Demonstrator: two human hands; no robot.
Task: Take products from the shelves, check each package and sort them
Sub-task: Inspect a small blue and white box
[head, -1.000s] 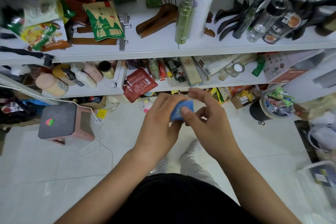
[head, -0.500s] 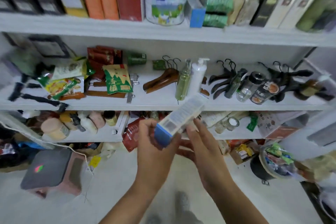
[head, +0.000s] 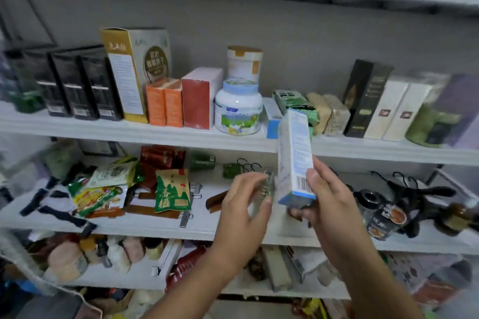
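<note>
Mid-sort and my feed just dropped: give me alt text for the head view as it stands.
The right hand grips a tall white-and-blue box upright by its lower end, barcode toward the camera, in front of crowded white shelves. The left hand is open just beside the box, apparently apart from it.

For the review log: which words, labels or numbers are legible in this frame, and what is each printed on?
"香榧": on the green pouch, in large characters.
Barcode, with digits and fine print too blurred to read: on the white-and-blue box held in the right hand.
Round emblem and side print, blurred: on the gold-and-white box.
Label, blurred: on the white tub.
All other packaging: too small or blurred to read.
</note>
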